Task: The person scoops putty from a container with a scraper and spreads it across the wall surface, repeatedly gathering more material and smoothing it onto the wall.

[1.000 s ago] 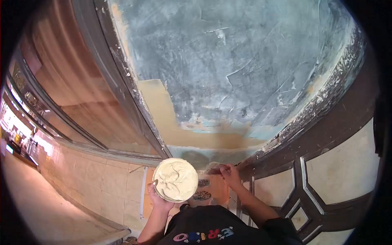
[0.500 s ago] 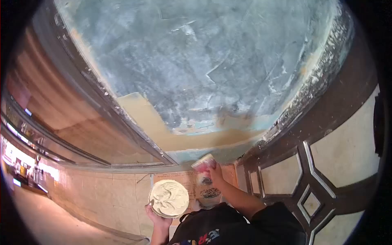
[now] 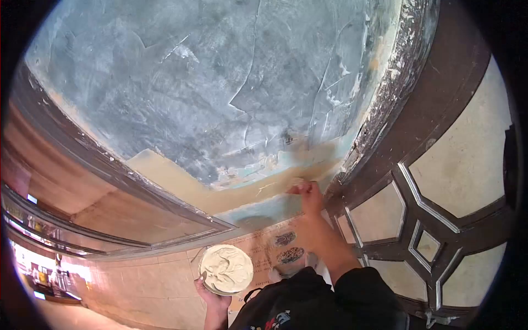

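Your right hand pinches a spreader at the wall, its tip toward your 10 o'clock; its long axis is too blurred to tell. Toward 8, your left hand clamps the round bowl of paste, open top facing you, at its 7 o'clock rim. Wall opens toward 12; dark frame edges 2 o'clock.
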Motion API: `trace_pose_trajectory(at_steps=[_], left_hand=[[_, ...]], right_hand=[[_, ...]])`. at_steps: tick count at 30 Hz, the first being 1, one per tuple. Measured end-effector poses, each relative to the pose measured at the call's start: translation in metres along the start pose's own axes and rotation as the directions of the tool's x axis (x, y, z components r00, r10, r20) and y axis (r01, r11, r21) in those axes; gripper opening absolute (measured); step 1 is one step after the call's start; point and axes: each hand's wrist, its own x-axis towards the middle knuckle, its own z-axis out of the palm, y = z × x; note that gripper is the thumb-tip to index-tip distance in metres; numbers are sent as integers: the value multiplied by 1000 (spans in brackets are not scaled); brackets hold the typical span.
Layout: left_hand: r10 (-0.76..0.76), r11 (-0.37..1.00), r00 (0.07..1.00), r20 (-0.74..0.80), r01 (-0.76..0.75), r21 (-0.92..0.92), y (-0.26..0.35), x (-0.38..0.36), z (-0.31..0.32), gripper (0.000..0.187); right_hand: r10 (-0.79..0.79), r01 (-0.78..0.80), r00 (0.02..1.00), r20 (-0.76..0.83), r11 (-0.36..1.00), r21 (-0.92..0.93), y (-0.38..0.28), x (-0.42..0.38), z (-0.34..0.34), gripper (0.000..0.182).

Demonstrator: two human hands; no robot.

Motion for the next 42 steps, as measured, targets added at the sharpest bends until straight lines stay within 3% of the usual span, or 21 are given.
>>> trace_pose_trajectory(at_steps=[2, 4, 5, 6, 8, 9, 11, 14, 16, 18, 20, 22, 23, 25, 26, 28, 29, 31, 35, 37, 42], left_hand=[[-8, 1000, 1000, 7, 8, -7, -2, 2, -1, 66], [-8, 1000, 1000, 24, 8, 5, -3, 2, -1, 66], [-35, 999, 999, 5, 35, 4, -5, 4, -6, 65], [-36, 999, 999, 8, 36, 6, -6, 5, -6, 65], [-40, 998, 999, -2, 40, 45, -11, 5, -2, 65], [-43, 998, 999, 11, 42, 35, -14, 5, 0, 66], [-59, 997, 998, 15, 59, 40, -19, 6, 2, 67], [-80, 995, 996, 39, 78, 56, -24, 6, 9, 68], [-55, 996, 998, 5, 54, 71, -27, 4, 13, 67], [-57, 996, 998, -6, 57, 70, -27, 1, 15, 66], [-60, 997, 998, -28, 61, 57, -29, -2, 16, 63], [-60, 997, 998, -18, 60, 46, -34, -2, 11, 64], [-59, 997, 998, -2, 59, 58, -36, -3, 12, 64], [-90, 994, 996, 8, 89, 61, -39, -5, 15, 67], [-93, 994, 996, 12, 92, 63, -42, -5, 18, 67], [-86, 994, 996, 26, 84, 70, -48, -4, 24, 67], [-88, 994, 996, 28, 85, 71, -52, -2, 25, 67], [-86, 994, 996, 22, 84, 70, -59, 3, 27, 67], [-73, 993, 997, -20, 74, 91, -67, -2, 49, 67], [-69, 994, 997, -25, 71, 86, -70, -4, 51, 68], [-42, 993, 995, -92, 51, 106, -74, -14, 50, 70]], right_hand=[[49, -48, 998, -42, 998, 36, -11, 7, -32, 20], [120, -159, 977, -177, 961, -226, 9, 4, -44, 20], [122, -162, 976, -178, 961, -225, 17, -4, -34, 20], [188, -180, 982, 8, 928, 327, 33, -16, -14, 19], [37, -135, 977, 208, 869, 477, 43, -45, 12, 17], [-45, -20, 966, 253, 969, 245, 24, -55, 20, 15], [-193, 238, 918, 346, 967, -90, -38, -69, 21, 14], [-252, 259, 884, 393, 965, 36, -74, -61, 28, 13], [-224, 257, 908, 354, 965, -49, -70, -42, 24, 10], [-212, 226, 953, 215, 973, -44, -56, -17, -3, 11], [-164, 154, 982, 98, 983, 102, 33, -3, -4, 14], [-83, 83, 996, -12, 996, -18, -8, -2, -62, 17], [-82, 82, 997, -11, 996, -22, 14, 1, -69, 17], [121, -120, 992, 21, 993, -18, 78, -5, -73, 25], [121, -121, 993, 16, 993, -19, 88, -14, -73, 25], [302, -329, 943, 138, 908, 259, 98, -33, -75, 28], [302, -328, 944, 135, 908, 259, 100, -41, -75, 28], [464, -571, 821, 332, 669, 476, 94, -50, -71, 30], [481, -642, 767, 426, 577, 505, 66, -32, -40, 28], [397, -620, 784, 477, 524, 584, 52, -9, -23, 27], [440, -606, 795, 418, 598, 524, 78, 24, -4, 32]])
